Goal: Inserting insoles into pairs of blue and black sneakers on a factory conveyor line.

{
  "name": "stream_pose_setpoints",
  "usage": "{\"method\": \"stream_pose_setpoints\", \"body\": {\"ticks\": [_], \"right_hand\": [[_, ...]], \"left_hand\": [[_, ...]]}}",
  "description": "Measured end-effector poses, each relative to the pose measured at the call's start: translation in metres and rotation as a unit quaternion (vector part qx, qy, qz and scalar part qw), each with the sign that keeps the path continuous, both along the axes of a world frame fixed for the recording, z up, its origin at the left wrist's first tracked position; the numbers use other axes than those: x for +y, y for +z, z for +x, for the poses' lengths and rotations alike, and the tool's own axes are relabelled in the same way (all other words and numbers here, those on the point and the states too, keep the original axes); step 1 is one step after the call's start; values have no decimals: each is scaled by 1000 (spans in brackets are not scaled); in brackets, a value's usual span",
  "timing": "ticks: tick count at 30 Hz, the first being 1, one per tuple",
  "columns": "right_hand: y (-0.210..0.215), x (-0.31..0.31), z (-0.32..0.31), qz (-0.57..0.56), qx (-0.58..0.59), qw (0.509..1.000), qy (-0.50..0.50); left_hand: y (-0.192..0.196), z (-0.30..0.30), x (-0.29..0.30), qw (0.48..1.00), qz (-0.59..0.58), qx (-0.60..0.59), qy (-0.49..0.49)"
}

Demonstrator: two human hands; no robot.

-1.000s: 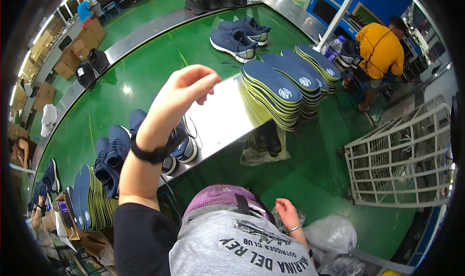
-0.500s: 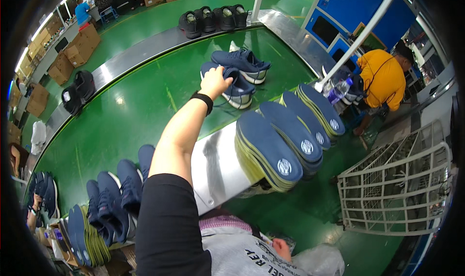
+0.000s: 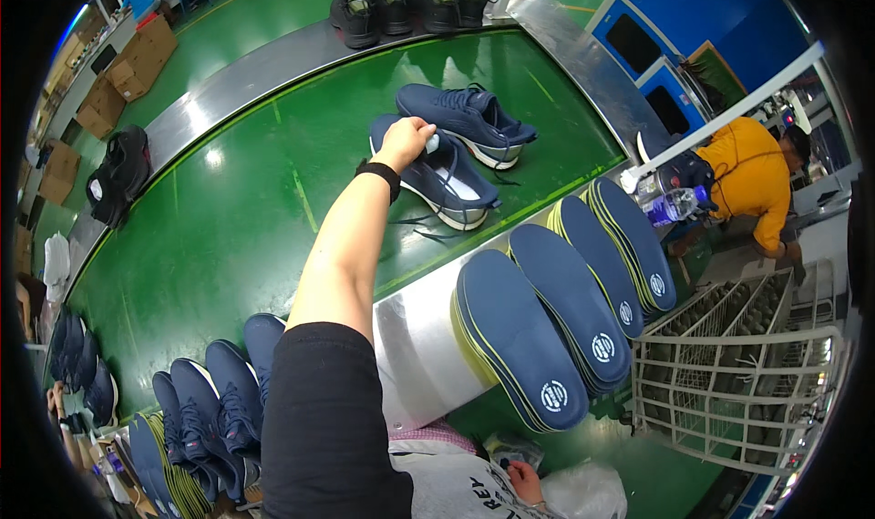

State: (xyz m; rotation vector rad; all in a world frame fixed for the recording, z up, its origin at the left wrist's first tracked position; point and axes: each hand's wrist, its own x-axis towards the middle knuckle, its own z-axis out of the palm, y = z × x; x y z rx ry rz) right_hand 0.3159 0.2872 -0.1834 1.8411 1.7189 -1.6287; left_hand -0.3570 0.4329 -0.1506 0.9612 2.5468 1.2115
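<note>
My left hand (image 3: 406, 143) reaches across the green belt, its fingers closed on the upper of a navy sneaker (image 3: 456, 211) with a white sole. A small pale bit shows beside the fingertips; what it is I cannot make out. The sneaker's opening faces me, and loose dark laces trail onto the belt. Its navy mate (image 3: 456, 109) lies just beyond, on its sole. Low in the view, my right hand (image 3: 526, 483) is curled in front of my grey shirt beside clear plastic bags (image 3: 588, 492). Whatever lies in its fingers is too hidden to name.
Stacks of navy insoles (image 3: 529, 337) cover the metal ledge near me. More navy sneakers (image 3: 210, 410) line the left; black shoes (image 3: 410, 13) stand on the far rim. At right are a bottle (image 3: 676, 206), a white wire rack (image 3: 738, 382) and a bending person in yellow (image 3: 752, 168).
The view has shifted, so sneakers and insole stacks sit farther right and lower. My left hand stays on the near sneaker, whose loose laces now show on the belt.
</note>
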Motion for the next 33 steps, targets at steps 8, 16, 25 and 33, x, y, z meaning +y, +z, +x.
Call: {"method": "stream_pose_setpoints", "body": {"ticks": [8, 16, 25, 33], "right_hand": [[36, 19, -48, 1, -31, 999, 39], [31, 31, -54, 44, -31, 991, 120], [27, 38, -53, -4, -20, 997, 70], [23, 30, -53, 35, 14, 992, 119]], "left_hand": [[-6, -12, -16, 943, 98, -313, -58], [-7, -9, -28, 940, 121, -314, -61], [11, 35, -51, 995, 65, -77, -19], [-3, -3, -66, 926, 98, -340, -130]]}}
